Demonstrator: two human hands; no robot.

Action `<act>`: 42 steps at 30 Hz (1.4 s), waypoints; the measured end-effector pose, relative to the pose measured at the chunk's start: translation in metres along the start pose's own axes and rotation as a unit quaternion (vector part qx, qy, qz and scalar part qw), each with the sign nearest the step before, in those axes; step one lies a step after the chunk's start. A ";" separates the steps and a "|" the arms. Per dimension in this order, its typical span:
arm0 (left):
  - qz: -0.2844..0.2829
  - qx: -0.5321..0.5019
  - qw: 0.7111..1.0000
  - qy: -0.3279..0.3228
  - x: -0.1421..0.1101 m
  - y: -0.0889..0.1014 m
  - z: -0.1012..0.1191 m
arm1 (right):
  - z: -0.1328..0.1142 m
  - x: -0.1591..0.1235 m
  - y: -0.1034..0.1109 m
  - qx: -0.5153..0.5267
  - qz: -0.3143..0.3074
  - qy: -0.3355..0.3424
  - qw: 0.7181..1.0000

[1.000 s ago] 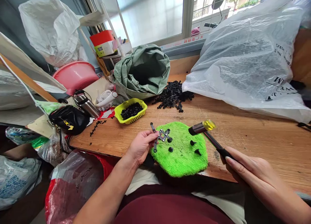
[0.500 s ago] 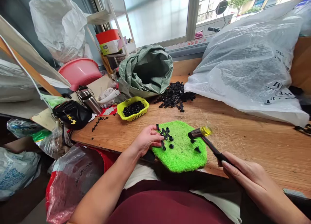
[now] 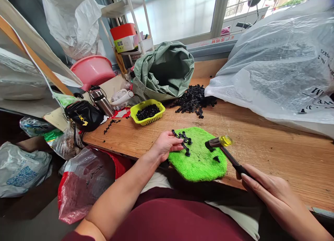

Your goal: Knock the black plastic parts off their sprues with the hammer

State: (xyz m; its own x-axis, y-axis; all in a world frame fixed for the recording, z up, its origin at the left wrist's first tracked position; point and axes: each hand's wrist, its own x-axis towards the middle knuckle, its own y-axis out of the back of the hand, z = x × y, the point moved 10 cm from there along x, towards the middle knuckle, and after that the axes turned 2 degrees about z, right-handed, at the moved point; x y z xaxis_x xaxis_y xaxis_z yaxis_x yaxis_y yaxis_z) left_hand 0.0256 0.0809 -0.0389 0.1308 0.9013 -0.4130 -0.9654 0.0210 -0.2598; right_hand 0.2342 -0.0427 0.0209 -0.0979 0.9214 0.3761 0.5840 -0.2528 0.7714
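My left hand [image 3: 167, 145] pinches a branched black plastic part [image 3: 183, 138] over the left side of a green fuzzy cloth [image 3: 197, 168]. The part has several arms with round ends, and one lower arm sits at a small black round-based piece on the cloth. In my right hand [image 3: 261, 181], closed round its dark handle, is a mallet [image 3: 215, 142] with one black face and one clear yellow face. Its head hangs above the cloth's right side. Beneath and beside the head lie small black plastic pieces [image 3: 216, 159], one partly hidden.
Behind the cloth stand a yellow basket [image 3: 137, 119] of small black parts and a heap of black parts [image 3: 193, 99]. A green woven sack [image 3: 141, 80] and a large white plastic bag [image 3: 273, 77] line the back. Below the left table edge hangs a red-rimmed clear bag [image 3: 78, 188].
My left hand has shifted and turned the black part, so its lower arm now meets the round piece that lay apart. The mallet stays raised. The whole view has swung slightly left.
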 end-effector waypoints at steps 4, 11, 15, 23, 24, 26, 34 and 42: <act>0.016 0.004 1.000 -0.009 -0.001 0.002 0.001 | 0.007 0.000 -0.006 0.113 -0.014 -0.061 0.992; 0.023 0.023 0.999 -0.025 -0.004 0.001 0.004 | -0.006 0.005 -0.005 0.098 -0.039 -0.009 0.994; 0.020 0.017 0.998 -0.051 -0.004 0.001 0.006 | -0.033 0.015 0.000 0.030 -0.015 0.107 0.994; 0.023 0.019 0.996 -0.083 -0.005 -0.001 0.007 | -0.068 0.021 0.003 -0.101 0.002 0.222 0.970; 0.021 0.019 0.996 -0.085 -0.005 -0.001 0.007 | -0.068 0.021 0.004 -0.092 0.002 0.213 0.973; 0.021 0.019 0.995 -0.093 -0.005 -0.001 0.008 | -0.066 0.022 0.001 -0.087 -0.018 0.188 0.978; 0.011 0.019 0.993 -0.119 -0.004 -0.001 0.009 | -0.051 0.018 -0.012 -0.126 -0.041 0.132 0.982; 0.009 0.037 0.992 -0.124 -0.003 -0.002 0.009 | -0.054 0.017 -0.014 -0.151 -0.022 0.147 0.977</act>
State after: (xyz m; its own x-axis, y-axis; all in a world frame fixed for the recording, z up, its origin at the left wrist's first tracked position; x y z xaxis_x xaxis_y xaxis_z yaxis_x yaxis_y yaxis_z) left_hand 0.0254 0.0820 -0.0288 0.0622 0.9804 -0.1871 -0.9823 0.0269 -0.1855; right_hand 0.1811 -0.0400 0.0443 -0.3706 0.8201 0.4360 0.3143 -0.3310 0.8898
